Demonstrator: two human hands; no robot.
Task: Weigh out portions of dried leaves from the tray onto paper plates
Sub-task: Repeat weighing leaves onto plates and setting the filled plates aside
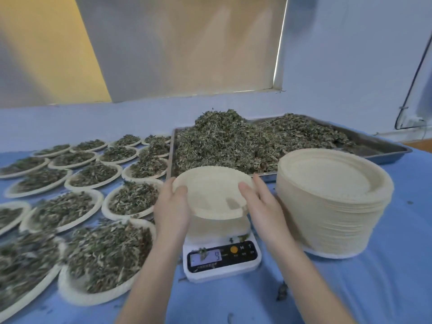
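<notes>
An empty cream paper plate (211, 190) hangs tilted just above a white digital scale (222, 260). My left hand (171, 210) grips the plate's left rim, thumb on top. My right hand (261, 204) holds the right rim the same way. Behind them a metal tray (378, 146) is heaped with dried green leaves (233, 141). A few leaf bits lie on the scale's display, which shows a digit.
A tall stack of empty paper plates (332, 202) stands right of the scale. Several leaf-filled plates (107, 256) cover the blue tablecloth (362, 288) on the left. A wall and a cable rise behind the tray.
</notes>
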